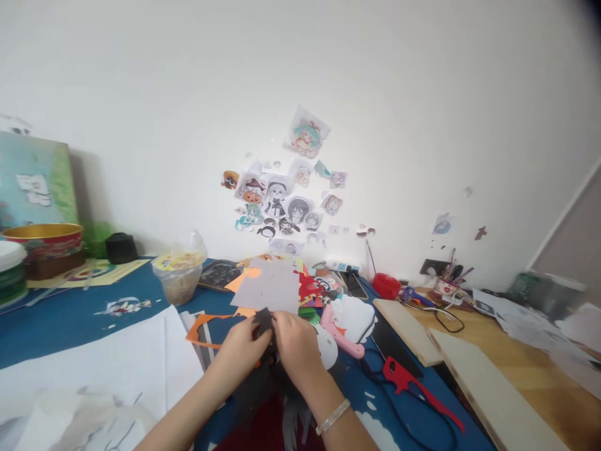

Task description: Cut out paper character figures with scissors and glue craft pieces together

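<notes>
A small black piece (263,319) is held up between both hands at the front middle of the blue table. My left hand (241,346) pinches its left side with thumb and fingers. On its right, my right hand (297,343) has its fingers closed against the piece's edge. More dark material shows below the hands, partly hidden by them. Just beyond the hands lies a grey sheet (267,285) over coloured paper scraps, and an orange paper cutout (203,332) is to the left. A pink-handled tool (342,335) lies right of my right hand.
White sheets (141,351) cover the left front. A plastic cup (178,275) stands behind them. At right are a red cutout (417,385), a dark cable, pale boards (493,382), a red bowl (386,285) and a glue gun (417,296). Drawings hang on the wall.
</notes>
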`<state>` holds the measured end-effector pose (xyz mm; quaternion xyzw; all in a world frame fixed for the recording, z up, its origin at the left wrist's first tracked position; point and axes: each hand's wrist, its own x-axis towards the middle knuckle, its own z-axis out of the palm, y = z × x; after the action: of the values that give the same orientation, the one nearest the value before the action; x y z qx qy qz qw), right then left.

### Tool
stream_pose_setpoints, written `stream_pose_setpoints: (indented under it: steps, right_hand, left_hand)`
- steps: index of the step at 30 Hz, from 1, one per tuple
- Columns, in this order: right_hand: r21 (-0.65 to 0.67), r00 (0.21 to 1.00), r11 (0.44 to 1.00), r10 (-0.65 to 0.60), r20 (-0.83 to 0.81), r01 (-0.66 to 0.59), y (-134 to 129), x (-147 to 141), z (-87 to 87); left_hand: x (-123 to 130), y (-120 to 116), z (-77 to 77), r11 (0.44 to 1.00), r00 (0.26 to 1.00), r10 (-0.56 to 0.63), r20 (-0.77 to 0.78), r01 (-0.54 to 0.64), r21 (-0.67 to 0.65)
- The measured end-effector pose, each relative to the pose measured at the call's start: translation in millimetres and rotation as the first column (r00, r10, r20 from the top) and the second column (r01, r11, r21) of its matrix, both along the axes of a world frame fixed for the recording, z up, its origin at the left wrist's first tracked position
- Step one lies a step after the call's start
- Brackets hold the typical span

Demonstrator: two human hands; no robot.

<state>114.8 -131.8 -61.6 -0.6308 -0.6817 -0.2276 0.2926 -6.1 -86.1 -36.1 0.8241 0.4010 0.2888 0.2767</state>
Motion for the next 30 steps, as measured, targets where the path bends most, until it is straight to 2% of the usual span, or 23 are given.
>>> stream_pose_setpoints:
  steps: [3, 9, 13, 17, 19, 23, 30]
  right_hand:
    - [0.000, 0.998, 0.998, 0.055, 0.025, -0.055, 0, -2, 0.4]
    - [-0.012, 0.998, 0.999, 0.031, 0.050, -0.030, -1, 1, 3.1]
    - [-0.026, 0.996, 0.996, 0.086, 0.039, -0.085, -3, 3, 6.2]
    - [-0.036, 0.969, 0.971, 0.235, -0.074, -0.238, -7, 3, 9.6]
    - [-0.026, 0.951, 0.961, 0.270, -0.152, -0.277, -8, 2, 10.1]
    - [0.044, 0.917, 0.957, 0.288, -0.277, -0.288, -11, -4, 10.0]
    - [0.087, 0.864, 0.958, 0.284, -0.415, -0.273, -15, -10, 15.2]
  left_hand:
    - [-2, 4, -2.8, 1.000, 1.000, -0.005, 0.003, 0.005, 0.020]
    - [-2, 5, -9.7, 0.990, 0.998, -0.058, -0.037, 0.062, 0.126]
    - [-2, 1, -9.8, 0.983, 0.995, -0.060, -0.082, 0.074, 0.170]
    - [-2, -4, -6.3, 0.976, 0.989, -0.019, -0.146, 0.050, 0.213]
    - [-2, -6, -4.8, 0.966, 0.981, -0.006, -0.194, 0.056, 0.253]
    - [-2, -6, -3.9, 0.952, 0.976, -0.028, -0.218, 0.093, 0.290]
    - [-2, -6, -6.7, 0.949, 0.990, -0.099, -0.099, 0.124, 0.289]
